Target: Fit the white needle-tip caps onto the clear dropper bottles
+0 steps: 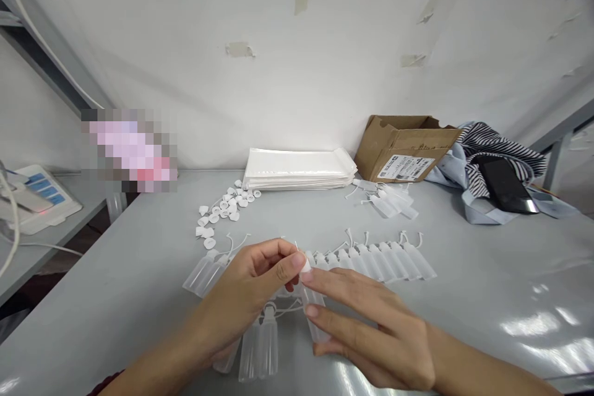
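Observation:
My left hand [260, 288] pinches a small white cap [305, 266] with a thin tip between thumb and forefinger, at the top of a translucent plastic squeeze bottle [316, 325]. My right hand [375, 322] holds the bottle's body from the right, one fingertip touching the cap. Behind my hands lies a row of similar bottles [378, 260] with white tops and thin strips. More bottles [203, 273] lie left of my left hand, and several others [260, 346] in front of it, partly hidden by my wrist. Loose white caps [227, 205] are scattered at the back left.
A stack of white padded envelopes [299, 168] lies against the wall, beside an open cardboard box [406, 148]. Several bottles [390, 200] lie before the box. Cloth [492, 136] and a black phone-like device [505, 184] are at right. A lower side table [88, 204] stands at left.

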`<state>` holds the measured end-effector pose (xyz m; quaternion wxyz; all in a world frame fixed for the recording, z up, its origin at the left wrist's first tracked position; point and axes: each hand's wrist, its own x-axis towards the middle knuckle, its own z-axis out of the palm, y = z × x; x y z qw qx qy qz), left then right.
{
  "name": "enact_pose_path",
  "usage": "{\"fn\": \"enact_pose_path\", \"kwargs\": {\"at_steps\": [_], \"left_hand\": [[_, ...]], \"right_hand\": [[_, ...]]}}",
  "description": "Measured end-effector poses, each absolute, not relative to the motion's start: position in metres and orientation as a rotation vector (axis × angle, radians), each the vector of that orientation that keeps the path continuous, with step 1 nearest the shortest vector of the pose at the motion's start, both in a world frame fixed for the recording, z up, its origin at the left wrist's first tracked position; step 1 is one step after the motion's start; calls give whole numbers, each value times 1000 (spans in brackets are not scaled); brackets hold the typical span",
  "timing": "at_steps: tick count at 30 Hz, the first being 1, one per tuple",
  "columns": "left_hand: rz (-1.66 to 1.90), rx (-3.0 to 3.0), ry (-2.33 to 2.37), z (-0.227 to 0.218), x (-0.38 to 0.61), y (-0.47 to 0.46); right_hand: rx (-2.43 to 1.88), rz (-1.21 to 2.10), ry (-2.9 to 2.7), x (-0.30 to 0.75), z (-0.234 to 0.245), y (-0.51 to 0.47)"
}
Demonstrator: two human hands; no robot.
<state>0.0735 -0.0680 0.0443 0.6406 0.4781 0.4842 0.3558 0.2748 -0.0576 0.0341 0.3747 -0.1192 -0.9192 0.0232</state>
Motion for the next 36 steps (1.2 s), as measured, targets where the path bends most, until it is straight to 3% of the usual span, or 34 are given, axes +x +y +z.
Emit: {"fn": "enact_pose_path", "kwargs": {"at_steps": [6, 18, 22, 29, 36], "left_hand": [[815, 1093, 1170, 44, 74, -66], [899, 1162, 1269, 44, 74, -66], [909, 1222, 1216, 42, 73, -66], [860, 1372, 1177, 44, 72, -66], [874, 1628, 1245, 40, 77, -72]], "right_hand": [[-260, -12, -2336, 275, 33, -56], [-602, -197, -2201, 280, 20, -54], [-676, 168, -2088, 275, 23, -55], [-1048, 1300, -1737, 273, 31, -52], [-1025, 1638, -1553, 267, 25, -53]]}}
